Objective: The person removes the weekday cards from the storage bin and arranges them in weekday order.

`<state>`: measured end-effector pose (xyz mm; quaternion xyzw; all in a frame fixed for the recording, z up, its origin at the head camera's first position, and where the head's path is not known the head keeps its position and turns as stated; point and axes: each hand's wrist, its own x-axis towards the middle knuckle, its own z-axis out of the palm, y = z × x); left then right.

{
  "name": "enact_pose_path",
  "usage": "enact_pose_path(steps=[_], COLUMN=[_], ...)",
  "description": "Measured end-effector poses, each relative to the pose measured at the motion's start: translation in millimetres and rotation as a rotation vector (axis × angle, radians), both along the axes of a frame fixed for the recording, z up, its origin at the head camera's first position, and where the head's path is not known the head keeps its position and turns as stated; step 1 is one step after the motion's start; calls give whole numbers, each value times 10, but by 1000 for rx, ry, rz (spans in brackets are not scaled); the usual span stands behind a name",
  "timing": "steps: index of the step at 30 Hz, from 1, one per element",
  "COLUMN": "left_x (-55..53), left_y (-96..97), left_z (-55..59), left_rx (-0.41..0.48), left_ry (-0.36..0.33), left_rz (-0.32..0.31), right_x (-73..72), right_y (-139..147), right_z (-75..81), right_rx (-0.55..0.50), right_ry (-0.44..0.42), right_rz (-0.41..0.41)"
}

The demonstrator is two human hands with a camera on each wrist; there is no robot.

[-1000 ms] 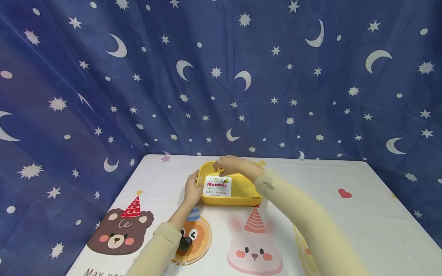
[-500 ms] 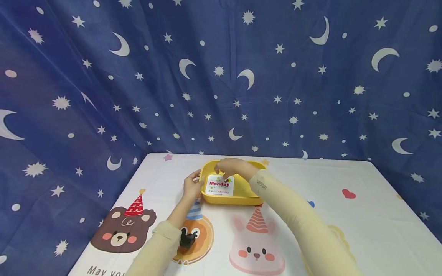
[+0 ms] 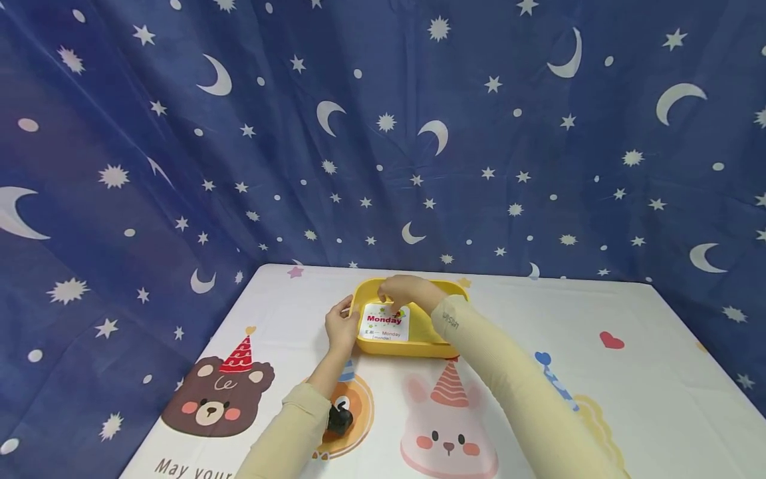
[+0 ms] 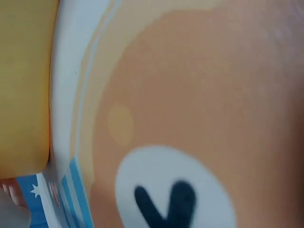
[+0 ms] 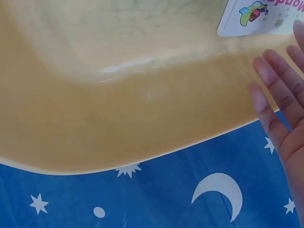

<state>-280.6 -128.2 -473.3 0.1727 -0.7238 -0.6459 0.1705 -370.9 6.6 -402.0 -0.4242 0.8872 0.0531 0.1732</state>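
A yellow plastic tray (image 3: 439,326) sits near the back of the table, with a white card (image 3: 383,331) printed "Monday" in its left part. My left hand (image 3: 342,326) grips the tray's left side, thumb at the rim. In the left wrist view, the tray's outer wall (image 4: 23,90) fills the left edge. My right hand (image 3: 409,291) reaches over the tray from the right, fingertips at the card's top edge. In the right wrist view its fingers (image 5: 280,78) are loosely extended beside the card (image 5: 266,16), with nothing pinched between them.
A white tablecloth (image 3: 628,399) with printed cartoon animals covers the table. Behind it hangs a blue curtain (image 3: 383,153) with moons and stars. A small black device (image 3: 340,419) is on the left wrist.
The whole scene has shifted slightly to the right in the head view. Both hands keep their places at the tray and the card.
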Motion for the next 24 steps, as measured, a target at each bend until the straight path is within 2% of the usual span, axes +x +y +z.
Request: enact_pose_path(steps=[6,11,16,24], left_x=[8,20,43,45], left_y=[-1,-3,4,4], left_z=[-28,-23,9,30], left_rx=[-27,-78,-154,-221], left_ry=[22,47,43,30], left_rz=[-26,-34,-25,-22], right_x=[-11,-42,-93,-118], right_y=[-14,-33,-64,-102], right_z=[-9,-79,-201,-321], right_rx=[76,110,171,208], right_ry=[15,-13,29,100], right_rz=[-48,-101,-57,-79])
